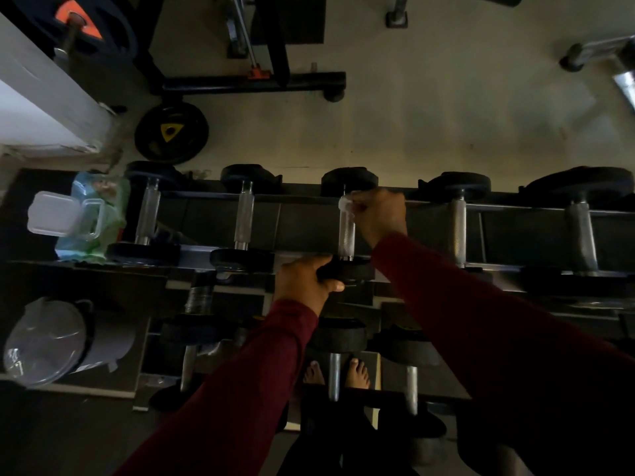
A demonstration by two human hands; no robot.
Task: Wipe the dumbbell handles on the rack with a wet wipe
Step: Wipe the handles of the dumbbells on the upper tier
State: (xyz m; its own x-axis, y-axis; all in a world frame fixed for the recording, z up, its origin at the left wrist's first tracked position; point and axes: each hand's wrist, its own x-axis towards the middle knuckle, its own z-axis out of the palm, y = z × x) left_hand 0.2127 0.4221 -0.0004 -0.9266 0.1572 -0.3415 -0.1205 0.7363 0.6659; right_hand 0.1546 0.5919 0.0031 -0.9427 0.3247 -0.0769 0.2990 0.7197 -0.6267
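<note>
We note a pale floor (429, 108) under dim light, with a black machine frame (254, 84) standing on it at the top. A weight plate (171, 133) with a yellow centre lies beside a white wall (41, 108) at left. Dark mats (103, 383) cover the floor lower left, where a lidded bin (51, 341) stands.

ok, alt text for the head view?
A person's right hand presses a wet wipe onto the far end of the third dumbbell's handle on the top rack, while the left hand grips that dumbbell's near weight.
</note>
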